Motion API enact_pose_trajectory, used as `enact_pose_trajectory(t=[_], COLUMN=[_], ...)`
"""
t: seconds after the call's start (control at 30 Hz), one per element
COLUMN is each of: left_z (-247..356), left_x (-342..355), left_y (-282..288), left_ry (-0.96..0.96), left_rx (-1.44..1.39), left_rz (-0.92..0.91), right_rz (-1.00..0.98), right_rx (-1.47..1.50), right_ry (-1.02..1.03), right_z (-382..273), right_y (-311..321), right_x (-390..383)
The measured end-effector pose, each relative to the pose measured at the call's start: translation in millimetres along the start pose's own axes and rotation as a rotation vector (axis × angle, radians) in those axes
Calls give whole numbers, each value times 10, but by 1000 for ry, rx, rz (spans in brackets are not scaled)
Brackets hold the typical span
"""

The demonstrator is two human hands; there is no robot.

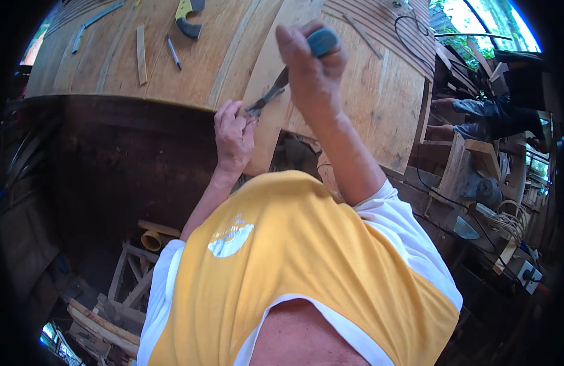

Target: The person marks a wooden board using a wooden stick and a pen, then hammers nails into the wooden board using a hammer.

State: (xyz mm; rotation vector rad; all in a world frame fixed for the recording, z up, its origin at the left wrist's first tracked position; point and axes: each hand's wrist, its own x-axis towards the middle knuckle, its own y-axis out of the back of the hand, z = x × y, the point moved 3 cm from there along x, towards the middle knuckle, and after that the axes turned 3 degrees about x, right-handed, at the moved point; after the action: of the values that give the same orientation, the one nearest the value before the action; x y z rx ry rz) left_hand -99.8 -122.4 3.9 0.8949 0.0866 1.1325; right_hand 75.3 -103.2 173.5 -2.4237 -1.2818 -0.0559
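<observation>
My right hand (318, 79) is raised over the wooden boards, its fingers wrapped round a tool with a teal handle (323, 41). The handle's rounded end sticks out of my fist. From the fist a dark metal shaft (274, 91) slants down and left to the wood; its exact kind does not show. My left hand (233, 140) rests at the near edge of a pale plank (266, 143), fingers bent close to the tool's lower end. Whatever lies between those fingers is too small to make out.
A wooden strip (141, 55), a pen (173, 52), a yellow-and-black handle (189, 19) and a blue-grey angled bar (96, 23) lie on the panel at left. A thin stick (362, 35) lies beyond my right hand. Another person's legs (474, 119) and a power socket (529, 277) are at right.
</observation>
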Motion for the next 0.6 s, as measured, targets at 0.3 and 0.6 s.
enact_pose_trajectory(t=[0.3, 0.6], left_z=[-46, -89], left_x=[-11, -30], left_y=[-11, -58], left_ry=[-1, -1], left_rx=[-60, -70], left_rz=[35, 0], right_rz=[27, -520], right_rx=[-13, -261], right_ry=[-39, 353], right_z=[56, -20], right_y=[213, -57], right_x=[-6, -563])
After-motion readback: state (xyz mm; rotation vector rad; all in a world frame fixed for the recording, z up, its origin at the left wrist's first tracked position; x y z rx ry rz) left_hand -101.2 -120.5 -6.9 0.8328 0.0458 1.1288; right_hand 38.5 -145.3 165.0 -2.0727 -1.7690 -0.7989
